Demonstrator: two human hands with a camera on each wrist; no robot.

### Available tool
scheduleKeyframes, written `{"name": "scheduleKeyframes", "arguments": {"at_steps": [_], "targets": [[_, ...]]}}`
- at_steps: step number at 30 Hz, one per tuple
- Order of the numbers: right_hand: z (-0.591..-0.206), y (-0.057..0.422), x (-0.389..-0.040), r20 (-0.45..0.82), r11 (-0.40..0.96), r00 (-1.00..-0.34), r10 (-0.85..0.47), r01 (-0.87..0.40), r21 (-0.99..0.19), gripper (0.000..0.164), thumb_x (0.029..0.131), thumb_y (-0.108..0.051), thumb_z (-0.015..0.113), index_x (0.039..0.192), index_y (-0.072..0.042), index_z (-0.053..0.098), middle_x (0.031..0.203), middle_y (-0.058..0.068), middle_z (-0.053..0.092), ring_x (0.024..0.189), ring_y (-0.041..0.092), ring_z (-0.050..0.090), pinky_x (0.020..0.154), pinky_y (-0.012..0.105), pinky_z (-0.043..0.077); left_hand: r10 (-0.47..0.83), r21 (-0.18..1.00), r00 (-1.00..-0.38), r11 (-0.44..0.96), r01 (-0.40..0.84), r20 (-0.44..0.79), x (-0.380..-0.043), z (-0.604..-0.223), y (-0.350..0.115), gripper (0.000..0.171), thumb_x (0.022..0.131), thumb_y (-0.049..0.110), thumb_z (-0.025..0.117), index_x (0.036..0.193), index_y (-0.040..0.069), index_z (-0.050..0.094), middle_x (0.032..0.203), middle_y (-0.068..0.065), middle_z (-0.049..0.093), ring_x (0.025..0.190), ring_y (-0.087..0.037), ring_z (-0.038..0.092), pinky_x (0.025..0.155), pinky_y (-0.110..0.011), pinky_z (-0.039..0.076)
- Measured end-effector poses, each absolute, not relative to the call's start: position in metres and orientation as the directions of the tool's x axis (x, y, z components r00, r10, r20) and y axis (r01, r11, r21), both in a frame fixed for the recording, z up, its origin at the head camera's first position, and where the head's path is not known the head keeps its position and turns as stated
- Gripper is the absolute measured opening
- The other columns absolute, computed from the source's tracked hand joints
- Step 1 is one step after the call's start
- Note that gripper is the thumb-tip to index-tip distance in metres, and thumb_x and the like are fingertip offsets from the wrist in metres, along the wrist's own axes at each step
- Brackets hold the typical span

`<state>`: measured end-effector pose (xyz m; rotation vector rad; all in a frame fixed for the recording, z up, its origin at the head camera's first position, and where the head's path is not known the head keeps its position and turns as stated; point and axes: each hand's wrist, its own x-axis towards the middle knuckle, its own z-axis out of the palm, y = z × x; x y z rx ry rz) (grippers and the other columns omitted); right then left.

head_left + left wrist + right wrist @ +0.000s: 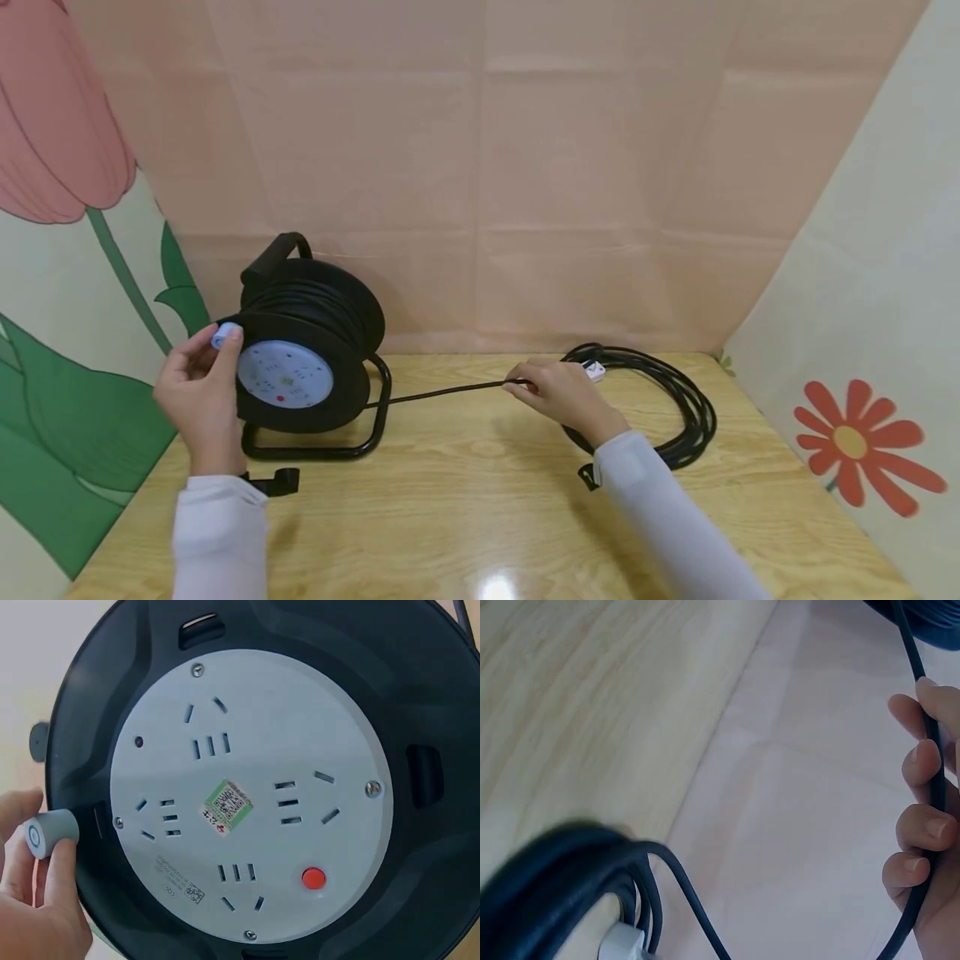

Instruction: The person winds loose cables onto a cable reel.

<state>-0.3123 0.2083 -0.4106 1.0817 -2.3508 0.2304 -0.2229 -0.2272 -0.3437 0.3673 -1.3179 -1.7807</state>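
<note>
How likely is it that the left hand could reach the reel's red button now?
Probably yes: nothing covers the red button, though the left hand may first need to release the knob.

You can read no word, brand or number for certain. In the left wrist view, mid-frame, you see a green-edged sticker [227,807] with a square code, on the round pale panel [251,761] of the reel [424,705]; its red characters are too small to make out. Toward the lower left of that frame, the panel carries small grey print [171,874] and a second square code [193,893], both illegible. At the left edge, the knob [56,828] bears a ring-shaped mark [34,837].
</note>
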Motion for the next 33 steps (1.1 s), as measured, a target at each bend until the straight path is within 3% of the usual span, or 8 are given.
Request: {"name": "scheduleKeyframes", "arguments": {"at_steps": [7,12,16,27,33], "targets": [[-0.42,0.199,-0.315,0.557,0.671,-0.531,-0.638,-0.739,0.065,0.016,0.095,-0.039,0.07,0.102,-0.025,0.074,0.078,-0.012,0.067,0.057,0.0,0.054,0.043,0.021,0.038,-0.73,0.899,-0.545,0.226,0.375,0.412,-0.222,-0.345,-0.224,0.035,0.083,0.022,0.084,0.113,0.006,0.075,0.096,0.006,0.064,0.085,-0.008,0.06,0.072,-0.016,0.049],[-0.42,0.194,-0.317,0.57,0.692,-0.541,-0.618,-0.718,0.069,0.015,0.095,-0.037,0.069,0.101,-0.025,0.074,0.073,-0.013,0.063,0.054,0.0,0.051,0.04,0.021,0.033,-0.704,0.885,-0.546,0.282,0.371,0.454,-0.221,-0.344,-0.22,0.034,0.085,0.024,0.083,0.113,0.006,0.075,0.098,0.006,0.063,0.086,-0.007,0.063,0.075,-0.014,0.051],[-0.415,0.188,-0.317,0.563,0.689,-0.551,-0.616,-0.723,0.046,0.015,0.095,-0.033,0.065,0.102,-0.024,0.075,0.074,-0.011,0.064,0.055,0.002,0.051,0.041,0.023,0.036,-0.68,0.857,-0.53,0.323,0.402,0.506,-0.22,-0.342,-0.217,0.033,0.084,0.022,0.083,0.11,0.003,0.075,0.099,0.004,0.062,0.085,-0.007,0.065,0.075,-0.013,0.052],[-0.411,0.167,-0.314,0.57,0.654,-0.509,-0.645,-0.754,0.067,0.013,0.096,-0.031,0.068,0.103,-0.022,0.074,0.079,-0.01,0.068,0.057,0.002,0.054,0.04,0.02,0.034,-0.581,0.751,-0.481,0.449,0.485,0.657,-0.219,-0.343,-0.209,0.024,0.082,0.01,0.084,0.103,0.0,0.077,0.09,0.006,0.057,0.082,-0.006,0.064,0.075,-0.012,0.053],[-0.405,0.157,-0.313,0.535,0.648,-0.53,-0.658,-0.761,0.042,0.012,0.096,-0.03,0.069,0.104,-0.022,0.074,0.089,-0.009,0.071,0.064,0.004,0.062,0.047,0.024,0.045,-0.521,0.711,-0.485,0.486,0.508,0.702,-0.221,-0.345,-0.203,0.022,0.081,0.009,0.085,0.099,0.0,0.077,0.088,-0.002,0.059,0.081,-0.007,0.062,0.073,-0.011,0.053]]}}
